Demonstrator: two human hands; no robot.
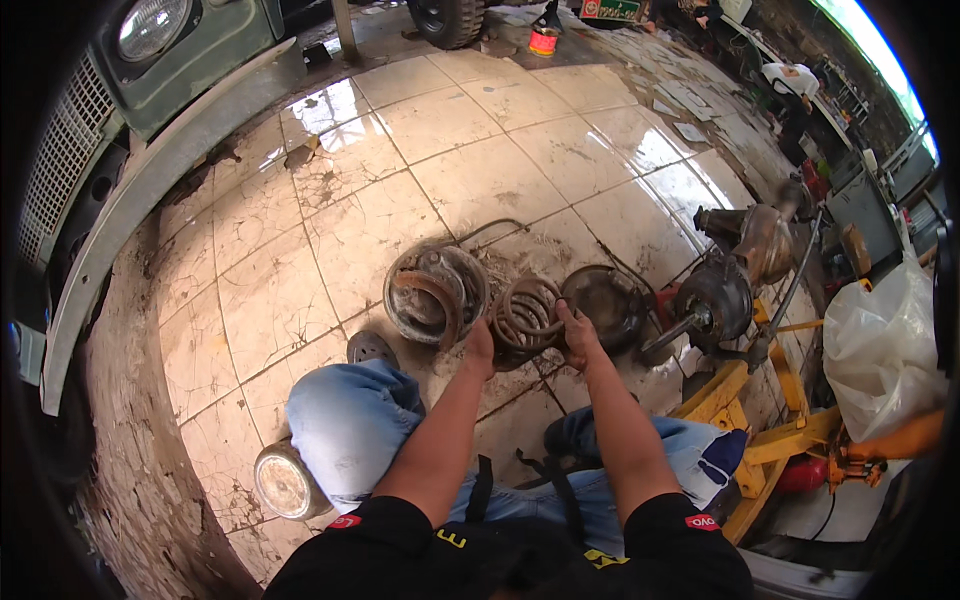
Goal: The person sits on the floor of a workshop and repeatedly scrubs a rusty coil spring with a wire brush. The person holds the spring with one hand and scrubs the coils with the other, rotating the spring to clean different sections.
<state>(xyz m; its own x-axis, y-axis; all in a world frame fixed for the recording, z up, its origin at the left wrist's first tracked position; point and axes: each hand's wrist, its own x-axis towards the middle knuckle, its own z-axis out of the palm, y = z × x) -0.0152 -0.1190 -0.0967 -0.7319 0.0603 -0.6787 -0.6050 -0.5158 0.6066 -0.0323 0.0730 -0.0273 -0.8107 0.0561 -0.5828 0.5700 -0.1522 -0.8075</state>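
A rusty coil spring [527,312] is held between my two hands, its round end tilted up toward me. My left hand [480,348] grips its left side, and my right hand [577,336] closes round its right side. Just left of the spring lies a round metal brake drum [398,310] with a curved, rusty brake shoe [440,295] resting in it. Behind my right hand a dark round metal dish [607,305] sits on the floor. The spring's lower coils and some of my fingertips are partly hidden.
To the right stands a greasy axle assembly [735,280] beside a yellow metal stand [740,410] and a white plastic bag [880,345]. A vehicle's metal bumper [150,190] runs along the left. Near my left knee is a round can [285,482]; tiles [420,120] cover the floor.
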